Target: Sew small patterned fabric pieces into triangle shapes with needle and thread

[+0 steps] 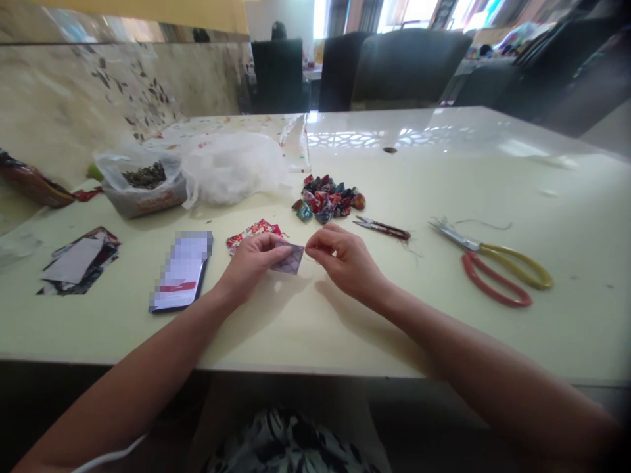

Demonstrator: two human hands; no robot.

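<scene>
Between the thumb and fingers of my left hand [254, 259] is a small grey-purple patterned fabric square [289, 259], held above the table. Close to its right edge, my right hand [345, 258] is pinched closed, and a thin thread seems to hang under its fingertips. Whatever sits inside that pinch is too small to make out. Behind my left hand lie red floral fabric pieces [254, 231]. Just beyond both hands is a pile of small stuffed fabric pouches [328, 198] in mixed colours.
Thread snips [384, 228] and large scissors [493, 256] with red and yellow handles lie on the right. A phone [182, 269] and dark fabric scraps [81, 263] are on the left. Behind stand a bag of dried leaves [142, 187] and a white plastic bag [231, 164].
</scene>
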